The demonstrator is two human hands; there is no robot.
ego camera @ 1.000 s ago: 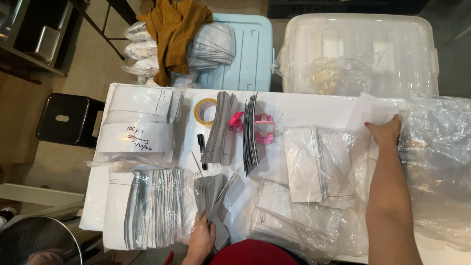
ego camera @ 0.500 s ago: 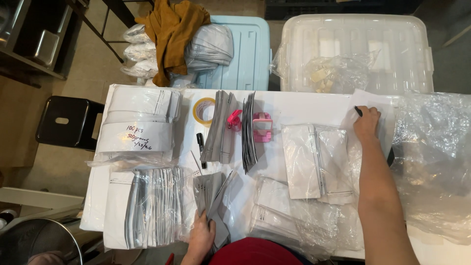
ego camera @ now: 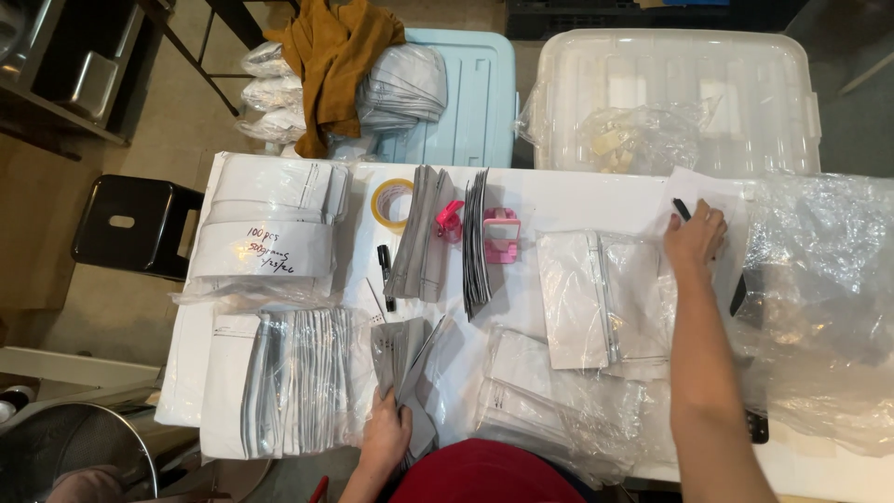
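My left hand [ego camera: 386,436] grips a fanned stack of grey pouches [ego camera: 402,359] near the table's front edge. My right hand [ego camera: 696,237] reaches out to the far right of the table, its fingers closed around a dark pen [ego camera: 682,210] over a white sheet of paper [ego camera: 700,190]. Just left of that hand lie clear zip bags holding white pouches [ego camera: 596,298]. More bagged pouches [ego camera: 531,391] lie between my two arms.
White pouch stacks [ego camera: 270,228] and a fanned row [ego camera: 298,382] fill the left side. Tape roll [ego camera: 391,200], black marker [ego camera: 385,265], upright pouch stacks [ego camera: 424,233], pink dispenser [ego camera: 501,233] sit mid-table. Crumpled plastic [ego camera: 819,307] covers the right. Bins [ego camera: 680,93] and stool [ego camera: 130,224] surround the table.
My right hand has moved left and farther away, from the crumpled plastic onto the white sheet, and now has the pen in it. The left hand stays on the grey pouches.
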